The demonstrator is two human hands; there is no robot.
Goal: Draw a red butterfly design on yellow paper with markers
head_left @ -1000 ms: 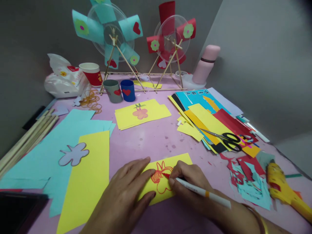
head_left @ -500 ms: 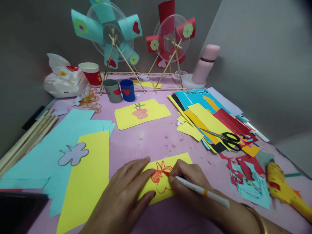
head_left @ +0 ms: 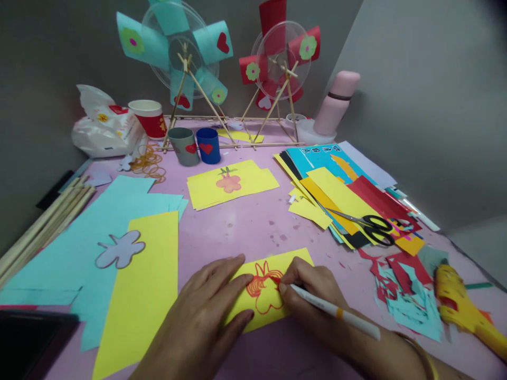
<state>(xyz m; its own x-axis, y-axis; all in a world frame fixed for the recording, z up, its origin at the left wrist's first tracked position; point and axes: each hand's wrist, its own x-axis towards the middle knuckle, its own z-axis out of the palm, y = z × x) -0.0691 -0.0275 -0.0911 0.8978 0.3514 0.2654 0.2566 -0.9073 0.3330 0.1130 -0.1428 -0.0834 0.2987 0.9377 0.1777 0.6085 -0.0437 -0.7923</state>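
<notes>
My left hand (head_left: 206, 316) lies flat, fingers spread, pressing down the left part of a small yellow card (head_left: 291, 259) on the pink table. A red-orange flower outline (head_left: 261, 290) is drawn on the card, partly filled with scribbles. My right hand (head_left: 312, 295) is closed round a white marker (head_left: 340, 314) with a red tip, the tip touching the flower's right side.
Black-handled scissors (head_left: 370, 224) lie on a stack of coloured paper at the right. A yellow glue gun (head_left: 461, 306) and paper scraps sit at the far right. Blue and yellow sheets (head_left: 138, 285) lie at the left, wooden sticks (head_left: 39, 227) beyond. Two paper pinwheels (head_left: 186, 47), cups and a pink bottle (head_left: 336, 103) stand at the back.
The marker tip has shifted slightly to the right on the flower drawing. My left hand has stayed in place.
</notes>
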